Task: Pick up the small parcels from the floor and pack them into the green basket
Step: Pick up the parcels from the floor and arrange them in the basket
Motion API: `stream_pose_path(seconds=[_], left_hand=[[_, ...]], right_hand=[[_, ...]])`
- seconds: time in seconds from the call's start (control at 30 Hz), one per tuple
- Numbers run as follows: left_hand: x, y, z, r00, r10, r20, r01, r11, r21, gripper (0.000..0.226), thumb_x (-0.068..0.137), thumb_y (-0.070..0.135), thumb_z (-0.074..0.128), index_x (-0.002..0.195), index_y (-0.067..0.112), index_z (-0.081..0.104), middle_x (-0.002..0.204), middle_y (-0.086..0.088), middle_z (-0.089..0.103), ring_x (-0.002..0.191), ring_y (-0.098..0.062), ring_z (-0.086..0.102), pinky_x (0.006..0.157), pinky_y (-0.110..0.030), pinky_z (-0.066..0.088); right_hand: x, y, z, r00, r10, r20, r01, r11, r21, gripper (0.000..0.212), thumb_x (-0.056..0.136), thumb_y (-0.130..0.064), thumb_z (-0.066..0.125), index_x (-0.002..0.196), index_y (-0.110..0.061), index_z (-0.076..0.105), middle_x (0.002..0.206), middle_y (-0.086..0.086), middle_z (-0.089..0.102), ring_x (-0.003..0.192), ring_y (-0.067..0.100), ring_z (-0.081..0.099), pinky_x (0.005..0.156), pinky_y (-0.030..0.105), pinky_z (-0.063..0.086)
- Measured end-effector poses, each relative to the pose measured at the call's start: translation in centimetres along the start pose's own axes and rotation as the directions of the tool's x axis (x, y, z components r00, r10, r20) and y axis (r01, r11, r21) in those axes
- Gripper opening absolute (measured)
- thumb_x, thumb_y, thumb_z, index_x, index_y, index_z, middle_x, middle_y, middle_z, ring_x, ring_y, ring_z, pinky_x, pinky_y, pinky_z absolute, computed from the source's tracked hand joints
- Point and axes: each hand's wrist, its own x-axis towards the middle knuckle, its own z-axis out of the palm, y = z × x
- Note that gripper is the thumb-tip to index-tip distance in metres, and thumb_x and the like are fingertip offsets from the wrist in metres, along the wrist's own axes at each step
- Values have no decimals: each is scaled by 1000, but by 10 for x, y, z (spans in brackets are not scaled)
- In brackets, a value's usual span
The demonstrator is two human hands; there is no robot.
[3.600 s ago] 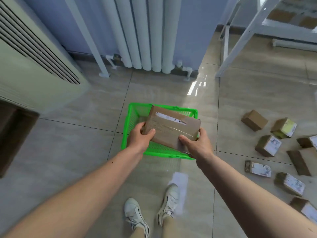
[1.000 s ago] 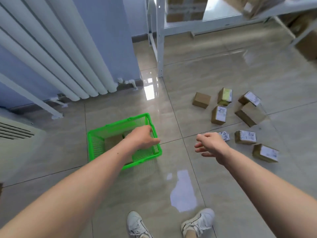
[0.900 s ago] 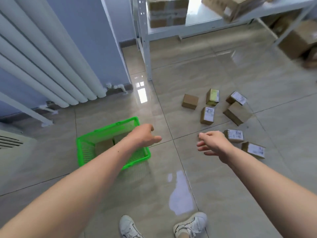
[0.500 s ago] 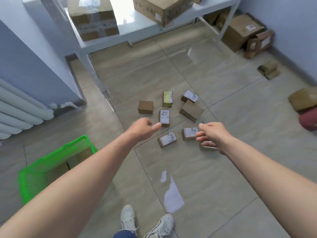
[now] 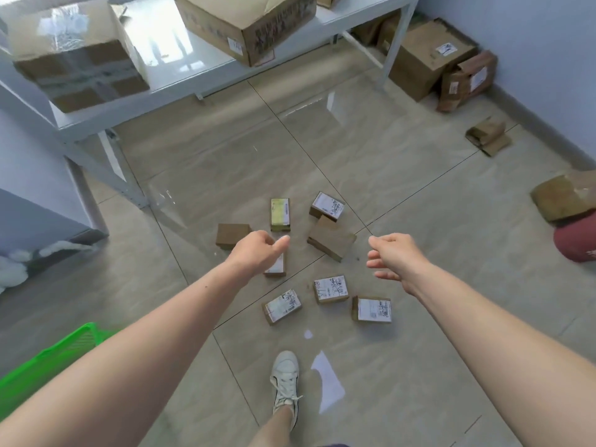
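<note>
A tiled floor [image 5: 403, 175] carries eight small parcels [image 5: 331, 288] in a loose cluster below a white shelf [image 5: 180, 82]. The left hand [image 5: 254, 253], fingers loosely curled and holding nothing, hovers above one parcel; the right hand [image 5: 395, 258] hangs beside it, fingers relaxed and slightly apart. The green basket [image 5: 48, 359] sits at the lower left, well apart from the parcels.

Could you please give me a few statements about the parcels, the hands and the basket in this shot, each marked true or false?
1. Both hands hold nothing. True: the left hand and the right hand are empty.
2. The green basket sits among the small parcels. False: it is at the lower left, apart from them.
3. One small parcel has a yellowish face. True.
4. The shelf is bare. False: large cardboard boxes rest on it.
</note>
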Motion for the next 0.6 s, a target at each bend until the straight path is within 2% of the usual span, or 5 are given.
stream_pose_path(seconds=[0.07,0.13,0.2,0.37,0.6], left_hand=[[28,16,11,999,-6,-31,6,1000,29,50,93,54,47,104,9,65,100,-6,67,97,-26,61,88,-36,49],[57,28,26,999,-18,-34,19,1000,15,51,94,53,46,108,8,65,107,-7,68,104,-27,61,93,-37,49],[88,38,44,999,-19,-35,19,1000,-6,53,94,53,45,117,9,62,116,-8,68,110,-27,61,98,-39,48],[172,42,106,998,-31,-62,31,1000,3,59,95,54,42,133,11,54,135,-7,60,125,-26,54,103,-36,43],[295,4,205,994,-104,-33,102,994,-45,66,92,48,53,147,17,34,149,-10,43,132,-29,45,108,-44,39]], right_hand=[[40,1,-3,1000,14,-5,-13,1000,17,19,95,-29,54,99,-11,59,93,7,63,74,17,64,57,28,53],[77,7,-5,999,51,-13,-50,999,20,38,92,-32,56,122,-9,53,103,8,64,77,17,65,52,27,52],[115,14,-6,997,72,-33,-72,997,16,53,90,-33,58,136,-10,43,113,10,62,81,18,66,53,29,52],[212,38,-3,993,97,-68,-100,994,-36,60,89,-36,59,140,-13,36,117,3,52,95,26,66,79,41,60],[342,99,36,991,133,-29,-135,985,-108,67,90,-40,60,145,-18,29,138,8,48,114,29,59,78,40,59]])
